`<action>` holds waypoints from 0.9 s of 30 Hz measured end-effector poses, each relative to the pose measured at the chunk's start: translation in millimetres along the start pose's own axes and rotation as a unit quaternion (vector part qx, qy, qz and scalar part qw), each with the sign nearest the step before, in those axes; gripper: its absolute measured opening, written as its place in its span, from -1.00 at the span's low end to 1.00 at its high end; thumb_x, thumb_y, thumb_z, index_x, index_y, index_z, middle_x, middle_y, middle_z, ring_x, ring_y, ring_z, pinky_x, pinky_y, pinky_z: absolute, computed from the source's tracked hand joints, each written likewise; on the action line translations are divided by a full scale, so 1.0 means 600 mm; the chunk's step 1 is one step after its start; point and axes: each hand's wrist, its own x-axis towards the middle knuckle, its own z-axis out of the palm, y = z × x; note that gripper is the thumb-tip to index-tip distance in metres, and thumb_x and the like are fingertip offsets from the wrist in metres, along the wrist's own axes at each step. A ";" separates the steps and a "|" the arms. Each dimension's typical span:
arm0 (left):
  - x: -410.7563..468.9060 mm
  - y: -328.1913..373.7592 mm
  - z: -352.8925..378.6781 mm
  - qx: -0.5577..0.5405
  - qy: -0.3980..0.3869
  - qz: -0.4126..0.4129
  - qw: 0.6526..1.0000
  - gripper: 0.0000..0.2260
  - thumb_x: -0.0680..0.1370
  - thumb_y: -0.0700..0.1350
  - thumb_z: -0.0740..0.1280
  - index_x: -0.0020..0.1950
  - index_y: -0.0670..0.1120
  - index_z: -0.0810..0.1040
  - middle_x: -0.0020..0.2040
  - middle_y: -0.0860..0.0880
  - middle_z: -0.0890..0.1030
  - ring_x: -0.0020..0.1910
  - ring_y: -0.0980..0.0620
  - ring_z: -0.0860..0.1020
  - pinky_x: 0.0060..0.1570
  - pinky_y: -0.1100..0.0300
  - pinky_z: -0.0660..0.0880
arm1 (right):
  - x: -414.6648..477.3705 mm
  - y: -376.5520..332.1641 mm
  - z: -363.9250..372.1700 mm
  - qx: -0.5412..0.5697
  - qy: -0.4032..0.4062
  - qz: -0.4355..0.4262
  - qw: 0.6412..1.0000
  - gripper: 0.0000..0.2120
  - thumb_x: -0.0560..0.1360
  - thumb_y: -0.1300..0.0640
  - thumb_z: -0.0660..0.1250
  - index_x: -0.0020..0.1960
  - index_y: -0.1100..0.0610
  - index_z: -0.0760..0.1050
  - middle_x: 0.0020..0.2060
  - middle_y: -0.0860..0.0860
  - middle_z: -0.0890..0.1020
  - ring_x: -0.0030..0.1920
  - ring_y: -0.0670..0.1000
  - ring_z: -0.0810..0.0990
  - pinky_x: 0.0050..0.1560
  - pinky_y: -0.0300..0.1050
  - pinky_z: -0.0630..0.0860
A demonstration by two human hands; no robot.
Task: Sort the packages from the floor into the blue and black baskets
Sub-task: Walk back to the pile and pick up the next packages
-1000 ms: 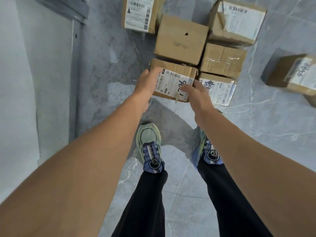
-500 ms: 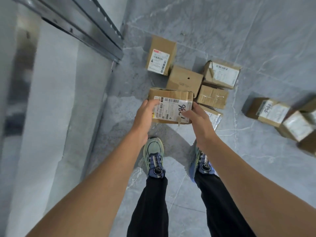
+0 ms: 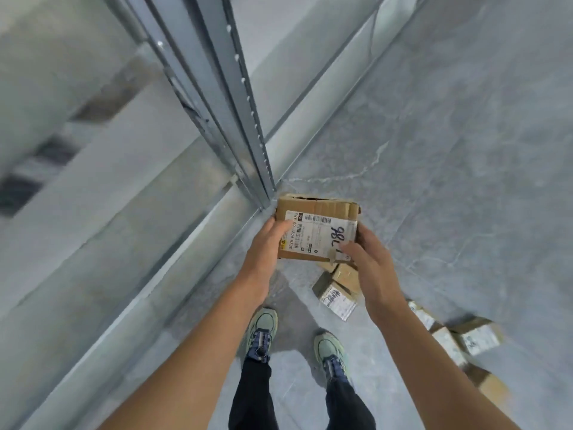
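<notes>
Both hands hold a labelled cardboard package (image 3: 317, 226) in the air above the grey floor (image 3: 449, 181), beside a metal shelf upright (image 3: 235, 97). The left hand (image 3: 266, 243) clasps its left end, thumb across the label; the right hand (image 3: 369, 259) grips its right end. More packages (image 3: 336, 297), somewhat blurred, lie on the floor below.

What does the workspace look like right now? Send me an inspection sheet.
Surface: grey tiled floor.
Job's things: labelled box held up off the floor; floor boxes near the feet, more at far right; no baskets in view.
Clutter: nothing seen.
Grips: left hand and right hand each hold one end of the box.
Cables: nothing seen.
Surroundings: metal rack post ahead, blurred.
</notes>
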 end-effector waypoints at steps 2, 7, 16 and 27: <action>-0.063 0.049 0.000 -0.026 0.015 0.026 0.999 -0.77 0.70 0.07 0.19 0.22 0.15 0.62 0.07 0.15 0.73 0.19 0.11 0.62 0.36 -0.03 0.45 | -0.038 -0.071 -0.009 -0.014 -0.017 -0.029 0.999 -0.60 0.60 0.25 0.29 0.39 -0.03 0.54 0.07 -0.13 0.75 0.16 -0.08 0.67 0.07 -0.18 0.58; -0.230 0.151 -0.010 -0.097 0.070 0.085 0.989 -0.77 0.70 0.06 0.20 0.24 0.18 0.62 0.11 0.12 0.73 0.22 0.09 0.61 0.42 -0.05 0.43 | -0.140 -0.217 -0.014 -0.050 -0.075 -0.105 0.990 -0.60 0.65 0.32 0.24 0.33 -0.10 0.55 0.08 -0.16 0.74 0.13 -0.18 0.67 0.05 -0.22 0.60; -0.491 0.201 -0.094 -0.201 0.193 0.173 0.945 -0.71 0.72 -0.01 0.16 0.36 0.12 0.57 0.10 0.13 0.73 0.18 0.11 0.61 0.33 0.02 0.45 | -0.334 -0.364 0.065 -0.099 -0.225 -0.202 0.948 -0.62 0.65 0.30 0.29 0.43 0.04 0.52 0.15 -0.08 0.73 0.16 -0.13 0.68 -0.01 -0.32 0.61; -0.788 0.064 -0.252 -0.264 0.354 0.233 0.867 -0.70 0.72 -0.06 0.16 0.38 0.03 0.58 0.15 0.06 0.73 0.04 0.24 0.67 0.15 0.17 0.51 | -0.590 -0.332 0.263 -0.147 -0.396 -0.258 0.869 -0.66 0.66 0.26 0.28 0.29 -0.10 0.56 0.03 -0.26 0.74 0.08 -0.26 0.67 0.04 -0.34 0.58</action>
